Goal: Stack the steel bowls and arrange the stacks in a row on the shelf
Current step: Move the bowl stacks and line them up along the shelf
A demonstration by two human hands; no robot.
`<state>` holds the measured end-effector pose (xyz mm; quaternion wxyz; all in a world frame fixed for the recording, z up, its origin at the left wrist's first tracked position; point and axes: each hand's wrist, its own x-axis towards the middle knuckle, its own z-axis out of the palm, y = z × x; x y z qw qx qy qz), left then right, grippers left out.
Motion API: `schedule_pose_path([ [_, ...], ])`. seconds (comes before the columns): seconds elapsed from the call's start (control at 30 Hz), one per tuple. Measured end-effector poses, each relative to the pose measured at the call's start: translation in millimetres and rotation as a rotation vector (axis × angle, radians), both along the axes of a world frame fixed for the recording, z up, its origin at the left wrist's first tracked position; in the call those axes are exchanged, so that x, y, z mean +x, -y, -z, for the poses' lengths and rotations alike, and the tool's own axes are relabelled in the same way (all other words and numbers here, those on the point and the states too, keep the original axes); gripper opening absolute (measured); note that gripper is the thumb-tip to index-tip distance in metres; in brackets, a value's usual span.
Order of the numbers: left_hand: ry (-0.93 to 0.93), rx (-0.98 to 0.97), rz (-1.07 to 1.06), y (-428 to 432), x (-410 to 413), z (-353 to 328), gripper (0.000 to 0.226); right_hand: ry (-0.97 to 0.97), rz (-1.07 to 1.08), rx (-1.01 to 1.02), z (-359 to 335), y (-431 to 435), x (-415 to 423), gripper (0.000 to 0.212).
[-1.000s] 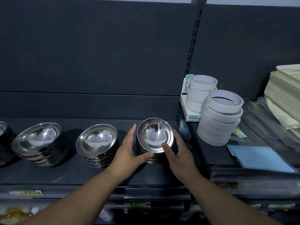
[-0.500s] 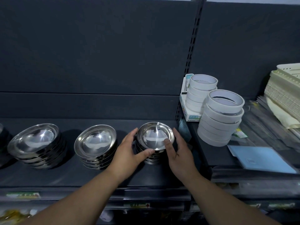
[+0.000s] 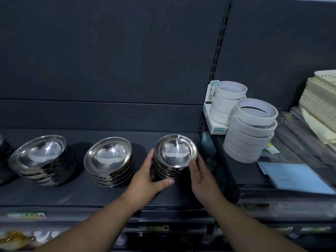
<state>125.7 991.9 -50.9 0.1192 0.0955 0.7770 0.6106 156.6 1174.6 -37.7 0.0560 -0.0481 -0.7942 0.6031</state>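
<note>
Cupping the right stack [image 3: 175, 153] of steel bowls from both sides, the hands sit closer in than a second ago, when they were spread wider and the top bowl tilted toward the camera. That bowl now lies level, nested in the pile. The left hand [image 3: 147, 177] has its fingers up the stack's left side, and its thumb has dropped from the top rim, where it was half a second ago, to the stack's base in front. The right hand [image 3: 201, 177] wraps the right side with its thumb against the top rim, much as before. The stack stands in about the same spot at the right end of the shelf [image 3: 72, 193], a flat, matte, dark board.

The middle stack [image 3: 109, 157] and left stack [image 3: 40, 155] stand in the same row, apart from each other. All the bowls are round, shallow, wide-rimmed and mirror-bright. On the next bay to the right are two leaning piles of white tape rolls [image 3: 251, 131], smooth hollow rings, a flat blue sheet [image 3: 294, 177] and cream ribbed trays [image 3: 320, 99].
</note>
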Motion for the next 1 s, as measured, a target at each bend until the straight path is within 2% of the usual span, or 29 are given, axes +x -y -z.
schedule_pose_path([
  [0.43,-0.167,-0.175,-0.027,-4.0,0.2,3.3,0.113,0.016,0.051,0.053,0.5,2.8,0.3,0.063],
  [0.6,-0.162,-0.155,-0.038,-3.6,-3.1,3.0,0.106,-0.002,0.033,0.045,-3.3,4.1,-2.7,0.073],
  [0.8,-0.155,-0.120,-0.044,-3.1,-0.9,3.8,0.102,-0.016,0.016,0.038,-0.5,1.6,-2.8,0.074],
  [1.0,-0.139,-0.109,-0.047,-1.8,5.7,-2.0,0.106,-0.033,0.005,0.012,-2.6,-2.1,6.5,0.075],
])
